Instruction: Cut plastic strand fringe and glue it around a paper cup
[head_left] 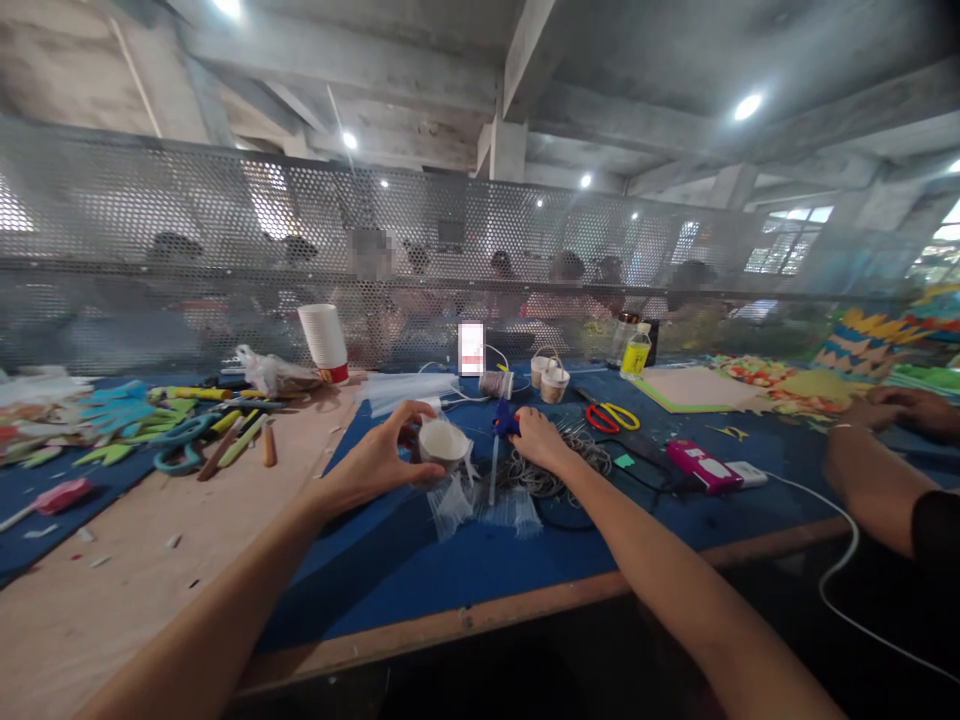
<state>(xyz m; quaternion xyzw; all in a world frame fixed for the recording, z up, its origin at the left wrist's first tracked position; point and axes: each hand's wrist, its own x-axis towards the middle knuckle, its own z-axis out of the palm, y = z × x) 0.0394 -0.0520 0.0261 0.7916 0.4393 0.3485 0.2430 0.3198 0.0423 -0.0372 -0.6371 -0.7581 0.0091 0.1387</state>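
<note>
My left hand (382, 450) is closed around a white paper cup (442, 441), thumb on the near side and fingers at the far side. The cup's opening tilts toward me. To its right, my right hand (538, 440) grips a blue glue gun (503, 418), its handle mostly covered by my fingers. A clear glue stick (493, 474) points from it toward me. Frayed white mesh scraps (452, 508) lie below the cup. A tangled heap of grey cord (592, 455) rests beneath and beside my right hand.
Two small cups with handles (553, 384) and a twine spool (495, 384) stand behind. Red-and-yellow scissors (611, 417) and a magenta box (703, 467) lie right. Stacked cups (324, 342) and cutting tools (240, 440) are left. Another person's forearm (862, 485) rests far right.
</note>
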